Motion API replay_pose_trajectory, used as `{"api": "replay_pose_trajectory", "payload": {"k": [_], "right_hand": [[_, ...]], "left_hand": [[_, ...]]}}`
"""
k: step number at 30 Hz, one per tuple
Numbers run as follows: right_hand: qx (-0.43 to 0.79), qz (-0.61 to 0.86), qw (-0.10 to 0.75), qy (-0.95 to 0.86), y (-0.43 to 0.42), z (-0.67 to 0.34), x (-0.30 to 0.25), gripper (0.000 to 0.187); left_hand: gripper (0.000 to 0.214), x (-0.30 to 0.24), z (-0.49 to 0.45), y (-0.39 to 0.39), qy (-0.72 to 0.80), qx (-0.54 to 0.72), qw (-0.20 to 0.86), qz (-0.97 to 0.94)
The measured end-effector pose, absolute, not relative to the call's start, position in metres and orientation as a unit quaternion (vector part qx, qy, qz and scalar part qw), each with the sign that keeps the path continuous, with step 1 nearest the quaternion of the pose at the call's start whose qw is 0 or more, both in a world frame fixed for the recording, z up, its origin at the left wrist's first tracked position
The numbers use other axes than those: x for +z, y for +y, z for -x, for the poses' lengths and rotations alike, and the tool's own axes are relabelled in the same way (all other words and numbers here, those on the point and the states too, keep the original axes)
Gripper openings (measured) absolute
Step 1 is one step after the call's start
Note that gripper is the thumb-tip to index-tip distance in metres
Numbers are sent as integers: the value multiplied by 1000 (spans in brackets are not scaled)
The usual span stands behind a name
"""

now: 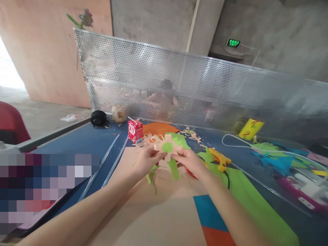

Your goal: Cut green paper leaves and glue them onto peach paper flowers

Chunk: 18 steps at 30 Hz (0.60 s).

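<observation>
Between both hands I hold up a paper flower (pixel 167 147) with pale pink petals and a round green centre. My left hand (pixel 149 160) pinches its lower left petals, and my right hand (pixel 190 162) pinches the lower right ones. Below it, a green paper strip (pixel 174 169) and thin green scraps (pixel 153 181) show above a large pale pink sheet (pixel 143 212). Something red and round-edged (pixel 191 173) lies partly hidden under my right hand. A yellow glue gun (pixel 220 160) with a dark cord rests on green paper (pixel 258 201) to the right.
A red drink carton (pixel 135 131) with a straw stands behind my left hand, before an orange sheet (pixel 160 128). Further back are a jar (pixel 118 113) and a black round object (pixel 98 118). A perforated metal screen (pixel 143 75) bounds the table. A white cable (pixel 256 149) crosses the right side.
</observation>
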State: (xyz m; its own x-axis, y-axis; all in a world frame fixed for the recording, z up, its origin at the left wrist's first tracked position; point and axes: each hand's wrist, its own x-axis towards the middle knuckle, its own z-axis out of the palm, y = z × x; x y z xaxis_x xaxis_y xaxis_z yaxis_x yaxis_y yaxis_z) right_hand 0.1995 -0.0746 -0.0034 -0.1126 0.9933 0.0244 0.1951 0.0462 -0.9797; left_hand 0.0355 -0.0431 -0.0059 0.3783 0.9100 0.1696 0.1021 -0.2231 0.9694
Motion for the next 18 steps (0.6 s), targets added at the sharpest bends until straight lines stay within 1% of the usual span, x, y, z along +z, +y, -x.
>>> {"api": "replay_pose_trajectory", "payload": {"k": [5,11,18], "right_hand": [[460,512,440,-576,-73,-198,-8,23],[454,512,443,-579,-70,-196,-11,25],[463,505,471,-556,-74,-191,-4,30]], "left_hand": [[15,-3,-37,-46,372,414,520,-649],[21,-5,-37,-45,379,420,534,-628],[26,-10,-36,-43,350,465,581,-570]]}}
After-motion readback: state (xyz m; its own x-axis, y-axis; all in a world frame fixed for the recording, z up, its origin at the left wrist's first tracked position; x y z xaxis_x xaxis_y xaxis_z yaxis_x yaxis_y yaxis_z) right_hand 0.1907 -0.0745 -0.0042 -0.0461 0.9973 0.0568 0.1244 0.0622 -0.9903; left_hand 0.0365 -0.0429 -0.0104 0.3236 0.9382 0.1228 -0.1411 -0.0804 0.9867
